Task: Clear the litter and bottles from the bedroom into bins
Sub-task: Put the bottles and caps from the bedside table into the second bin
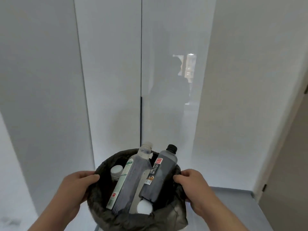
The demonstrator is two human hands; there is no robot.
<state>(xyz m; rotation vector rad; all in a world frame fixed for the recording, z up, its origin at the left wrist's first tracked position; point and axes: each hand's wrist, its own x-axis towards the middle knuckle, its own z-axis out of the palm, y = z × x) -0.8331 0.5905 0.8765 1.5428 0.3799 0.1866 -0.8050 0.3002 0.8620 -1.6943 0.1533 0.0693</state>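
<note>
A round bin [108, 212] lined with a black bag is held in front of me, low in the view. My left hand [78, 185] grips its left rim and my right hand [193, 185] grips its right rim, thumbs over the edge. Inside lean a clear bottle with a white-green label [131, 179], a dark bottle with a black cap [160, 174] and a smaller bottle with a white cap [116, 171]. A crumpled white wad [144, 207] lies at the bottom.
Tall white wardrobe doors [110, 80] stand straight ahead, with a dark vertical gap between two of them. A person's faint reflection shows on the right door [175, 90]. A beige door [286, 172] stands at the right. Grey floor [233, 210] lies below.
</note>
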